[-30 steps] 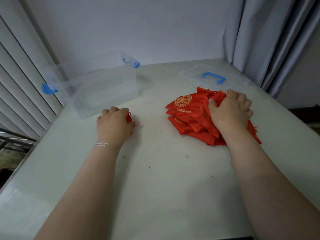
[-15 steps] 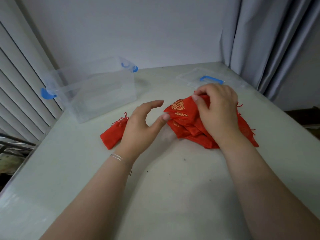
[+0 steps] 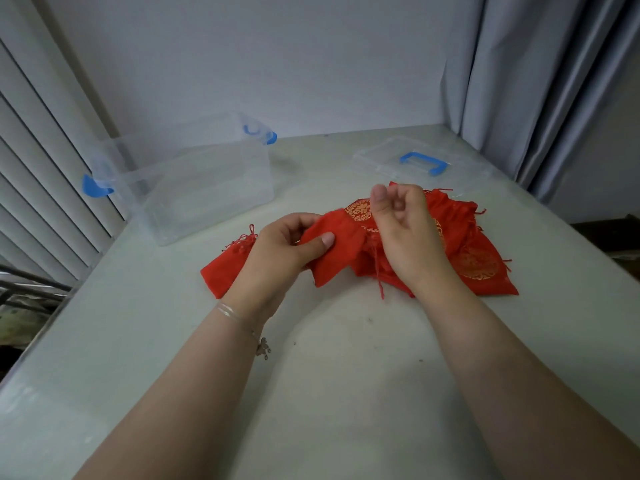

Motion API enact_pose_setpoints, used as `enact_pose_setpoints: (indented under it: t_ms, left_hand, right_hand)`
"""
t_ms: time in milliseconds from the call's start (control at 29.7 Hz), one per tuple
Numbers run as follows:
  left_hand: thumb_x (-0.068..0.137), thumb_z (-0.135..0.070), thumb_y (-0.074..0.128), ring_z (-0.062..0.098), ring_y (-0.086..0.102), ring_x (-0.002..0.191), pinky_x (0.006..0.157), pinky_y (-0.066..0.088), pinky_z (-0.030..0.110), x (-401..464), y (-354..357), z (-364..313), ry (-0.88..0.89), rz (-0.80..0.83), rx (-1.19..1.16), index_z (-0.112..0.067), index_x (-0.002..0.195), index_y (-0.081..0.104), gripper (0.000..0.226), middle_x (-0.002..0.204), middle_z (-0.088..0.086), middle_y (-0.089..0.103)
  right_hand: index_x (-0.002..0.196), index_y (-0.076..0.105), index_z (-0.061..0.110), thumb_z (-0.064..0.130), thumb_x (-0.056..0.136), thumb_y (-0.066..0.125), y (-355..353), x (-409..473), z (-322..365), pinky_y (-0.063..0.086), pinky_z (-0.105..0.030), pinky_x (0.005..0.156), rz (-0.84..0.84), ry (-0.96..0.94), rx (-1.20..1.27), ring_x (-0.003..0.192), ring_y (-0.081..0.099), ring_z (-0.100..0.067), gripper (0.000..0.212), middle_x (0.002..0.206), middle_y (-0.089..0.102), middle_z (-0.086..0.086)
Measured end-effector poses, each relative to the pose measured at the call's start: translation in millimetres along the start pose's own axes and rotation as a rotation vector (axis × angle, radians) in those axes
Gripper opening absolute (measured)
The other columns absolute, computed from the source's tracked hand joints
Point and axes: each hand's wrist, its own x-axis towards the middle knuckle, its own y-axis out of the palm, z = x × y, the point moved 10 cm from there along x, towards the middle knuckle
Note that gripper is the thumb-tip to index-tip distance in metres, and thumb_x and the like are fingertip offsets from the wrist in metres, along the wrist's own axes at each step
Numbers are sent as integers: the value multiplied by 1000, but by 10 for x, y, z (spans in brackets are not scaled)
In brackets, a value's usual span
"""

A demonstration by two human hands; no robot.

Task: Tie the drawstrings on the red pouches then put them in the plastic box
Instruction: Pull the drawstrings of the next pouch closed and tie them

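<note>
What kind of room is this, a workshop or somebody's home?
Probably an ordinary indoor room, perhaps a home, not a workshop: a pale table pushed against a bare wall, grey curtains on the right and white slatted blinds on the left. No tools or machines show.

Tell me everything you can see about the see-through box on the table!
The plastic box is clear, rectangular and open, with no lid on it. It has blue clips: one at its left end, one at the far right corner. Nothing shows inside it. It stands upright on the pale table, at the far left near the white slats. No hand touches it, and the tied red pouch lies apart from it.
</note>
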Motion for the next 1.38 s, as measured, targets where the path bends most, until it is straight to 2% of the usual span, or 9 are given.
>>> enact_pose_setpoints:
  t_ms: [101, 303, 471, 639, 807, 1009, 1143, 1278, 1378]
  left_hand:
    - [88, -1, 60, 16, 67, 77, 76, 57, 29, 26, -64, 46, -51, -31, -158, -7, 97, 62, 11, 87, 8, 69]
    - [90, -8, 55, 25, 67, 98, 88, 55, 34, 16, 36, 138, -148, 114, -222, -1, 115, 59, 26, 107, 15, 69]
    - [79, -53, 52, 19, 67, 99, 94, 49, 33, 12, 4, 124, -122, 129, 41, -16, 94, 73, 45, 99, 6, 73]
    - [94, -31, 52, 10, 64, 77, 87, 47, 32, 47, -96, 91, -80, -1, -79, -15, 91, 72, 26, 77, -3, 71]
    - [101, -27, 42, 15, 63, 80, 84, 49, 31, 107, -345, 92, -69, -148, -226, -14, 94, 68, 30, 84, -2, 73]
    - [104, -26, 32, 16, 71, 73, 72, 56, 24, 87, -511, 28, 19, -297, -204, -11, 81, 55, 36, 79, 4, 75]
    - [105, -26, 28, 25, 71, 85, 83, 56, 34, 46, -382, -193, 200, -219, -270, -13, 78, 46, 35, 77, 8, 74]
    - [103, -26, 28, 18, 63, 61, 71, 54, 32, 5, -265, -317, 262, -102, -315, -13, 79, 47, 34, 53, -1, 56]
    - [102, -27, 37, 12, 42, 48, 62, 44, 26, 27, -219, -232, 195, -99, -126, -12, 82, 54, 30, 48, -7, 39]
  right_hand:
    - [97, 55, 22, 70, 75, 46, 61, 6, -85, 47, -21, 72, 107, 59, -105, 78, 62, -3, 53, 84, 64, 9]
    - [87, 61, 21, 31, 87, 65, 324, -57, -80, 54, -45, 72, 276, -47, -130, 74, 66, -27, 11, 77, 69, -9]
    - [86, 64, 19, 22, 85, 67, 316, -66, -25, 47, -36, 60, 253, -147, -159, 56, 49, -5, 4, 60, 50, 13]
    - [87, 64, 22, 26, 83, 70, 344, -95, -20, 48, -36, 63, 271, -140, -163, 61, 56, -14, 9, 67, 60, -6]
    - [83, 65, 16, 34, 82, 70, 201, -54, -17, 32, -10, 41, 234, -69, -166, 42, 42, -1, 19, 53, 46, 4]
    - [64, 58, 6, 39, 83, 67, 179, -47, -35, 29, -12, 45, 248, -39, -198, 45, 37, -2, 40, 50, 41, 9]
    - [56, 44, 17, 37, 87, 63, 215, -63, -44, 29, -14, 44, 261, 37, -104, 43, 34, -3, 42, 48, 37, 10]
    - [60, 42, 16, 33, 88, 62, 336, -164, -140, 21, -17, 36, 356, 206, 64, 41, 25, -7, 39, 52, 32, 3]
    - [58, 38, 20, 31, 93, 56, 471, -253, -173, 15, -19, 38, 474, 290, 172, 42, 22, -8, 40, 50, 32, 6]
